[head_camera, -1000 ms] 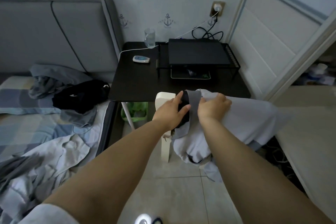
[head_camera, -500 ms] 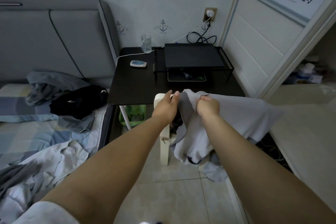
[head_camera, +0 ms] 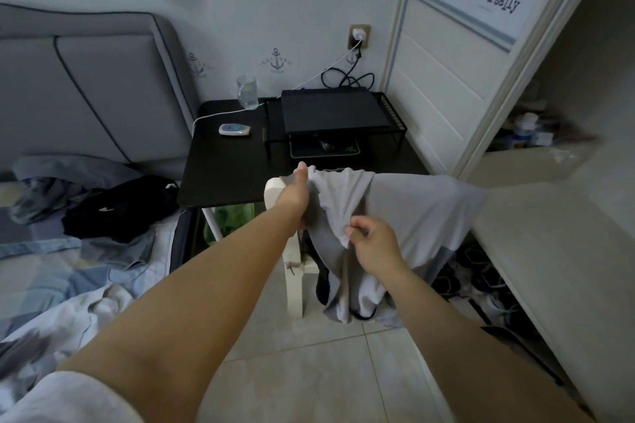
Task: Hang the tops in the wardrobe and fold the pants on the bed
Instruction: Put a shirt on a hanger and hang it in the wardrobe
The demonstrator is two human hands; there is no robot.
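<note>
A light grey top (head_camera: 412, 213) lies draped over a white chair (head_camera: 275, 187) in front of the black desk. My left hand (head_camera: 295, 196) grips its upper left edge, thumb up. My right hand (head_camera: 374, 244) pinches a fold of the same cloth lower down, nearer to me. Part of the top hangs toward the floor, with a dark garment (head_camera: 323, 288) showing under it. On the bed (head_camera: 51, 271) at the left lie a black garment (head_camera: 120, 206) and grey clothes (head_camera: 51, 182). The wardrobe (head_camera: 584, 86) stands open at the right.
The black desk (head_camera: 233, 175) holds a glass (head_camera: 246, 91), a small white device (head_camera: 234, 129) and a wire stand with a dark laptop (head_camera: 330, 113). A green bin (head_camera: 226, 220) sits under it. Shoes (head_camera: 481, 282) lie by the pale cabinet (head_camera: 549, 251) at right. Tiled floor lies below.
My hands have moved apart along the grey top: the left lifted its edge up, the right drew a fold down toward me. The view has tilted up.
</note>
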